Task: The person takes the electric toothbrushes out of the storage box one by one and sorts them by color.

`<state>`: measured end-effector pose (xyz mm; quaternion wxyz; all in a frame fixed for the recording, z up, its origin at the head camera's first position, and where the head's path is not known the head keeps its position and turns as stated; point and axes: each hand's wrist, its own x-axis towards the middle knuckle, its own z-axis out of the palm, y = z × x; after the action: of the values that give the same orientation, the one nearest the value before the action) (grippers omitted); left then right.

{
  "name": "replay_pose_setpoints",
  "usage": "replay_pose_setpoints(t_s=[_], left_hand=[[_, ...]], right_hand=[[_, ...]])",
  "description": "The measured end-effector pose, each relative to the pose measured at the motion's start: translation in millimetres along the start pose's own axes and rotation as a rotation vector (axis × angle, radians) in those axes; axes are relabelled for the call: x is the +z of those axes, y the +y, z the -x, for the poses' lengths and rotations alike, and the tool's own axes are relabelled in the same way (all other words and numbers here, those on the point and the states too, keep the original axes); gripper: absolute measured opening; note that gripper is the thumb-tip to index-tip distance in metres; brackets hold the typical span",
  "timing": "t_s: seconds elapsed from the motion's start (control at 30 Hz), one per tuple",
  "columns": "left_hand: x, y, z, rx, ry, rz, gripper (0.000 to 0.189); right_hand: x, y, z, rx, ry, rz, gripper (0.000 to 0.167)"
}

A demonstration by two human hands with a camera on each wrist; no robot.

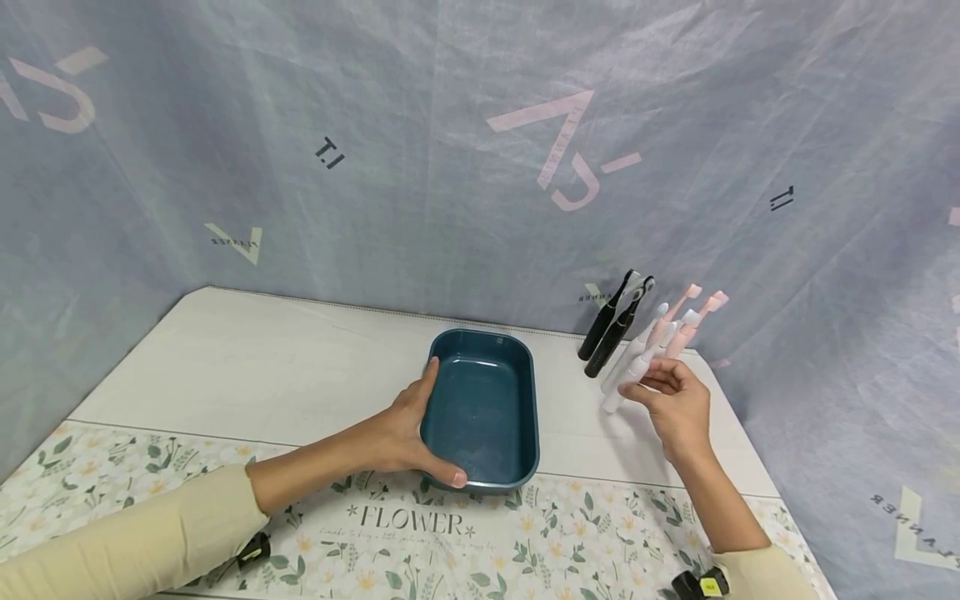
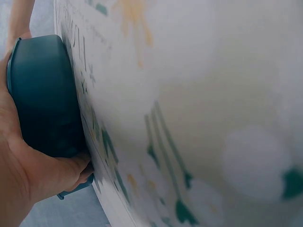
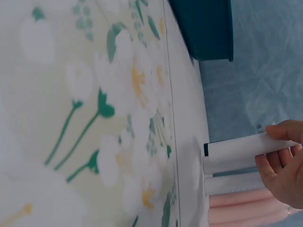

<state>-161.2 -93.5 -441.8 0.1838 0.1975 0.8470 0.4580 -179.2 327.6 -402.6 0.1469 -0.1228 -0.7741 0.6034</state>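
A deep teal rectangular bin (image 1: 483,408) stands on the table, with nothing visible inside. My left hand (image 1: 401,433) grips its left side, thumb at the near corner and fingers spread along the side wall. In the left wrist view the teal front wall (image 2: 45,94) fills the space beside the palm. At the right, my right hand (image 1: 675,404) pinches a white electric toothbrush (image 3: 236,147) by its handle between thumb and fingers. Beside it stand another white toothbrush (image 1: 624,360), two pink toothbrushes (image 1: 681,337) and two black toothbrushes (image 1: 611,337), all upright.
The white tabletop (image 1: 247,358) has a flower-printed mat (image 1: 360,567) along its near side, lettered FLOWER. A grey-blue printed cloth (image 1: 412,167) hangs behind and at both sides. The toothbrushes stand close together near the back right edge.
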Motion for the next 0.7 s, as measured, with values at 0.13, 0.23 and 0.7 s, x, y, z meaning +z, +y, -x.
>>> replay_pose_setpoints(t_s=[0.13,0.23,0.7], left_hand=[[0.0,-0.2,-0.1,0.0,-0.003,-0.004,0.176],[-0.4,-0.4,-0.3,0.0,-0.003,-0.007,0.177],[-0.8,-0.3,-0.3,-0.01,-0.006,-0.006,0.176]], right_hand=[[-2.5,3.2,-1.6,0.007,0.02,0.011,0.048],[-3.9,4.9,-2.7,0.006,0.026,0.009,0.048],[-7.3,11.1,-10.1,0.038,0.038,0.063,0.05]])
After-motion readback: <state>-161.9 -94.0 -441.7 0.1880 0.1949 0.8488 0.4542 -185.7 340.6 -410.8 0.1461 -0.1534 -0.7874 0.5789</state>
